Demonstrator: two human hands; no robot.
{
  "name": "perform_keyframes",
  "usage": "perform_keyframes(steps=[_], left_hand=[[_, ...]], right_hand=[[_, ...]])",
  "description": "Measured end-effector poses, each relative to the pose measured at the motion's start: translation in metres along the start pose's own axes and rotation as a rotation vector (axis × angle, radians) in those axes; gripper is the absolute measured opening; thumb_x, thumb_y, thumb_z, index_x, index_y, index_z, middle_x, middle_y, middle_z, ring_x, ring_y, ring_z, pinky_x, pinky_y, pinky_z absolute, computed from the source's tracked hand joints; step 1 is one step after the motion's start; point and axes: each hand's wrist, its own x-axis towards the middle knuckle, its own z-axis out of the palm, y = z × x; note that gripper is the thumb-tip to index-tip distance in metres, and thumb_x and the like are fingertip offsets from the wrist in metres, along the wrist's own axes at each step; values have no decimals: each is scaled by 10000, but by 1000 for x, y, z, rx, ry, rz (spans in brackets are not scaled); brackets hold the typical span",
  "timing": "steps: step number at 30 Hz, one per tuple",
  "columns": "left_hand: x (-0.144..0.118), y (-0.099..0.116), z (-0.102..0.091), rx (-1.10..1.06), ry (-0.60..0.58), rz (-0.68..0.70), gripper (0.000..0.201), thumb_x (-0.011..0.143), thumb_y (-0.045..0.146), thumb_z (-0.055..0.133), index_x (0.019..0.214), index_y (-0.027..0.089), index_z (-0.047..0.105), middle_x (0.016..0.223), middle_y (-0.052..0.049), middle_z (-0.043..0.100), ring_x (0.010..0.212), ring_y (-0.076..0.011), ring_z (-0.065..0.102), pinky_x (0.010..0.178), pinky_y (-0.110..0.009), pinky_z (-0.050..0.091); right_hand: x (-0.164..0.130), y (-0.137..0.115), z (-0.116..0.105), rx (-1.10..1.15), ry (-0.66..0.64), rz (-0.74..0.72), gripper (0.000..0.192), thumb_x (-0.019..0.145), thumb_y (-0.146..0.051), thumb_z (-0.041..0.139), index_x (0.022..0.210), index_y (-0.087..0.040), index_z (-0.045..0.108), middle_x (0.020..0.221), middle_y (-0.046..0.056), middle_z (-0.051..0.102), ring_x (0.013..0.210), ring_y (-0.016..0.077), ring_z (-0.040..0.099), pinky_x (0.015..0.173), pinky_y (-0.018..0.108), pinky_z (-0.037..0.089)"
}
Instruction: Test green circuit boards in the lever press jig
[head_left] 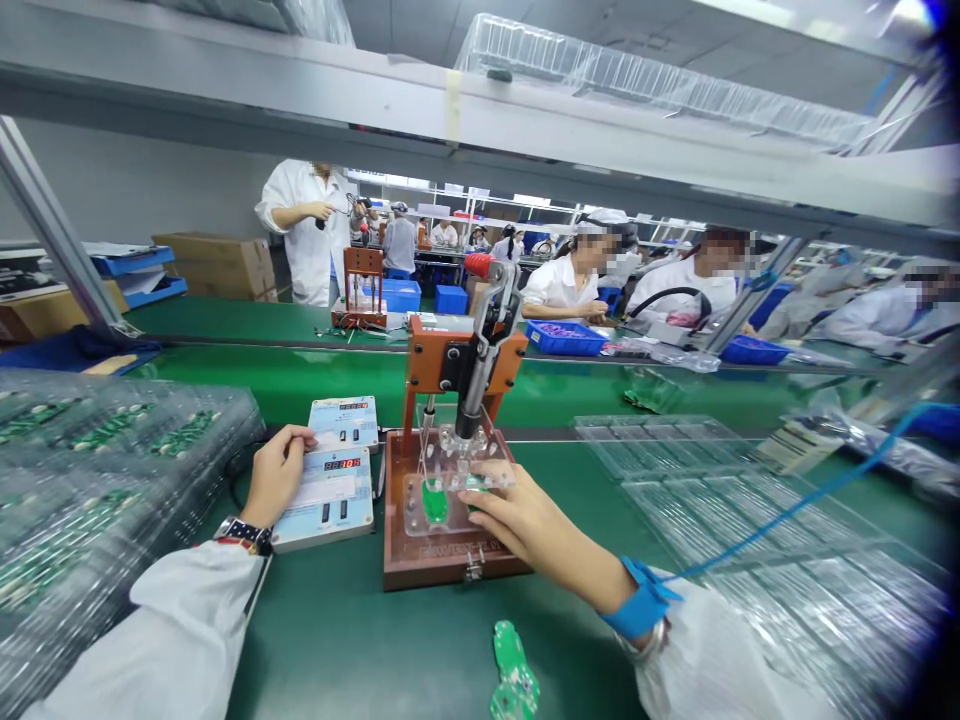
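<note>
My right hand [517, 510] reaches into a test fixture [459, 575] with an orange frame and a brown base. Its fingers are bent around the right part of a green circuit board [435, 502], which lies on the clear lower plate. The clear upper plate hangs just above, under a toggle clamp [487, 345] with a red grip. My left hand [279, 472], its fingers curled, rests against the left edges of two light-blue display boxes [341, 420] with red digits. Another green circuit board [514, 670] lies on the green mat in front of the fixture.
Stacked clear trays [127, 450] of boards stand at left; clear trays [697, 515] lie at right. A blue cord [795, 510] runs from my right wristband. A shelf beam [420, 120] crosses overhead. Co-workers sit and stand beyond, near a blue bin [566, 338].
</note>
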Motion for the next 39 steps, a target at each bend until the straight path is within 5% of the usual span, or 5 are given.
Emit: perform_keyframes(steps=[8, 22, 29, 34, 39], left_hand=[[0, 1, -1, -12, -9, -13, 286, 743, 378, 382, 787, 194, 596, 741, -52, 688, 741, -230, 663, 752, -338, 517], [1, -2, -1, -34, -24, 2, 311, 726, 426, 399, 775, 200, 606, 698, -50, 696, 700, -236, 673, 706, -334, 523], [2, -5, -2, -34, -29, -17, 325, 705, 444, 404, 777, 201, 607, 712, -62, 706, 710, -248, 683, 708, -344, 535], [4, -1, -4, -1, -47, -46, 323, 679, 436, 409, 787, 204, 606, 719, -60, 709, 739, -259, 688, 752, -360, 536], [4, 12, -9, 45, -96, -116, 335, 663, 419, 410, 814, 189, 601, 757, -66, 713, 813, -270, 685, 822, -383, 520]], right_hand=[[3, -7, 8, -162, 150, -115, 227, 936, -219, 430, 1059, -153, 610, 1058, 161, 625, 986, 227, 613, 790, 369, 547], [32, -38, 10, 174, -127, 175, 284, 917, -283, 517, 1181, -209, 592, 1134, 58, 652, 1048, 193, 609, 893, 311, 525], [33, -37, 15, -89, -79, -4, 244, 904, -269, 530, 1116, -154, 568, 1128, 156, 587, 1073, 266, 559, 868, 410, 509], [14, -49, 7, -78, -4, -109, 283, 938, -319, 444, 1083, -107, 562, 1014, 162, 597, 1022, 268, 542, 834, 398, 511], [-35, -42, -33, 336, -43, 169, 283, 964, -311, 399, 1168, -188, 552, 1121, 103, 583, 1100, 177, 506, 954, 326, 469]])
